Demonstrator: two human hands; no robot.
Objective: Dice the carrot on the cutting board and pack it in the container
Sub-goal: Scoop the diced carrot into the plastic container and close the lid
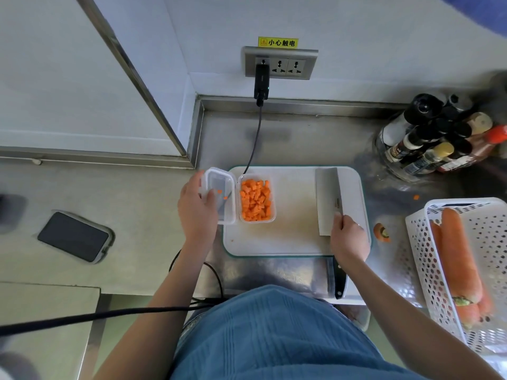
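From the head camera, the white rectangular cutting board (pixel 296 237) sits at the middle of the frame on the steel bench (pixel 301 138). At the board's left edge stands the clear plastic container (pixel 256 219), filled with orange diced carrot (pixel 255 200); its long axis runs up and down the frame. Its clear hinged lid (pixel 220 187) lies flat, flung open to the left, with two stray dice on it. The left hand (pixel 196 212) rests on that lid, thumb curled over its lower part in a pinching grip. The right hand (pixel 347 237) is clamped around the handle end of a broad steel cleaver (pixel 327 198), whose blade lies flat on the board's right side, pointing toward the top of the frame.

Dicing looks finished and the board is bare of pieces, so closing seems next. The container lies just right of the left hand, which is much the nearer; the lid would fold rightward over the long hinge side. A white perforated basket (pixel 428 270) at lower right holds whole carrots (pixel 458 259).
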